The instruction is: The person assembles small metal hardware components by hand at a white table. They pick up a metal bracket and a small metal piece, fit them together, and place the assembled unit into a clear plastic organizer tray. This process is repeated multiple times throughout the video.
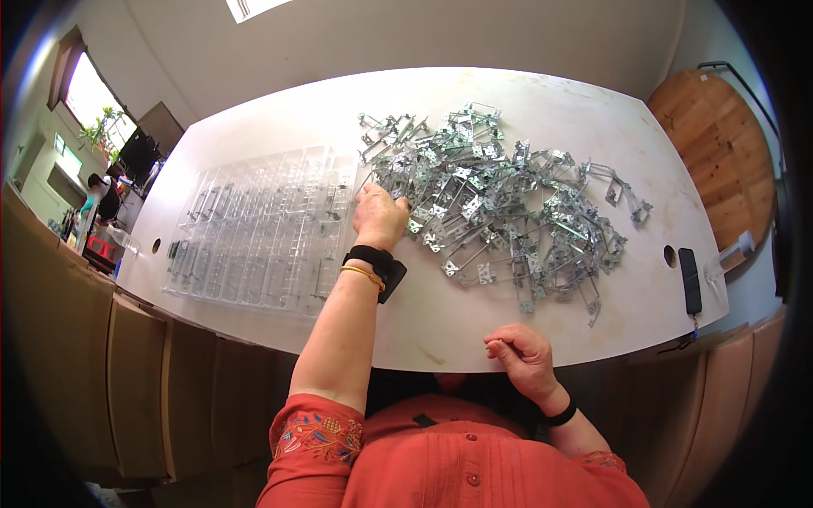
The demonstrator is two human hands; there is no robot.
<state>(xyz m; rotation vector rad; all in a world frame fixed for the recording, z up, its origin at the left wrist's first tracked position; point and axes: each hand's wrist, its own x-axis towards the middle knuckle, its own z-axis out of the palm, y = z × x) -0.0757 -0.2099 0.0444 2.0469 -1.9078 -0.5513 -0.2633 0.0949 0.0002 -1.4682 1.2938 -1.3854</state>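
Note:
My left hand point(380, 218) reaches forward to the left edge of a big heap of metal wire brackets point(483, 190). Its fingers are closed, and a thin metal rod of one bracket shows at the fingertips. The brackets are silvery, with small punched plates joined by rods, and lie tangled together. Left of this hand is a clear plastic tray point(292, 292) with long narrow compartments; several metal pieces lie in it. My right hand point(522, 360) is at the table's front edge, below the heap, fingers curled in and nothing visible in them.
The white table point(423, 322) has rounded edges and cable holes at both sides. A black phone-shaped device point(690, 279) lies at the right edge beside a clear cup-like object point(730, 258). A round wooden board point(716, 157) leans at the right wall. Cardboard boxes point(140, 381) stand below left.

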